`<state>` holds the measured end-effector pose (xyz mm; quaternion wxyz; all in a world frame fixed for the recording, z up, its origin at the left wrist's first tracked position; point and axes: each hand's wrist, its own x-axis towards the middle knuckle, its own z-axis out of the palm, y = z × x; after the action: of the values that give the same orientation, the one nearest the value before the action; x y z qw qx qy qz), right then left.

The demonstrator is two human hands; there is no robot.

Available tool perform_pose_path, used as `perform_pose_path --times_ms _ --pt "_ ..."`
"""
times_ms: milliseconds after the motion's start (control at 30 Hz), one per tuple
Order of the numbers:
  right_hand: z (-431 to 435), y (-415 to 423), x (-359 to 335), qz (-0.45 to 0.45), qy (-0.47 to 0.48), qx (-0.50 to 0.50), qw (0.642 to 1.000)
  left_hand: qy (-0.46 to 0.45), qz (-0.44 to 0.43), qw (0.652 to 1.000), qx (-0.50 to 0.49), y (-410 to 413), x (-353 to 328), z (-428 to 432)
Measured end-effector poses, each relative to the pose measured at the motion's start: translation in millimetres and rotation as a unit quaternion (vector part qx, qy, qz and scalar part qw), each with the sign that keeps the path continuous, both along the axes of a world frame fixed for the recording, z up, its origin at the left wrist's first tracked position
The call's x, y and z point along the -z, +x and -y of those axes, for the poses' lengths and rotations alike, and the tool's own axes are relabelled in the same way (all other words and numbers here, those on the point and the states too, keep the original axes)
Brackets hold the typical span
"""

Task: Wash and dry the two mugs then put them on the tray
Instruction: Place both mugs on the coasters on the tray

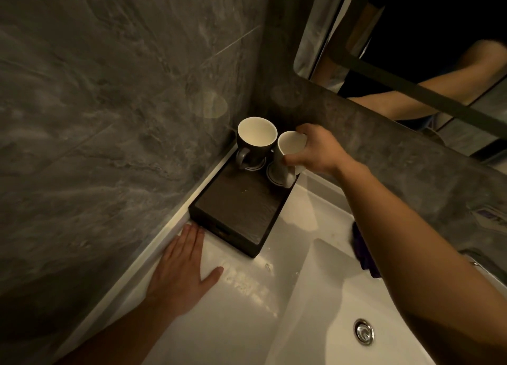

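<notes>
A dark wooden tray (238,211) lies on the white counter in the corner by the grey wall. A dark mug (255,142) with a white inside stands upright on a round coaster at the tray's far end. Beside it, to the right, a white mug (286,156) is tilted over a second coaster (271,175); my right hand (315,149) grips it by the rim and side. Flat on the counter, my left hand (182,265) rests just in front of the tray's near left corner, fingers together, holding nothing.
The white sink basin (329,296) with a chrome drain (364,331) lies to the right of the tray. A purple cloth (363,250) lies at the basin's far side, partly hidden behind my right forearm. A mirror (411,48) hangs above the stone ledge.
</notes>
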<state>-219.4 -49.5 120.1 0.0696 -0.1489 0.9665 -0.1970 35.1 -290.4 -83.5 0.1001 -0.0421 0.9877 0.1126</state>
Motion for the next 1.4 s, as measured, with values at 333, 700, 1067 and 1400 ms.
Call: perform_pose_path --times_ms 333,700,1067,1400 --pt "5.9 5.8 4.8 0.000 -0.010 0.069 0.998 0.000 -0.010 1.000 0.003 0.8 0.0 -0.8" --pt "10.6 0.5 15.9 -0.002 -0.006 0.085 0.996 0.001 -0.005 1.000 0.002 0.6 1.7 -0.3" --pt "12.3 -2.9 18.2 -0.001 0.010 0.095 0.995 0.003 -0.010 1.000 0.001 0.0 0.4 -1.3" --pt "8.5 10.4 10.9 0.002 -0.007 0.107 0.994 0.005 -0.016 1.000 -0.003 1.4 -1.6 -1.6"
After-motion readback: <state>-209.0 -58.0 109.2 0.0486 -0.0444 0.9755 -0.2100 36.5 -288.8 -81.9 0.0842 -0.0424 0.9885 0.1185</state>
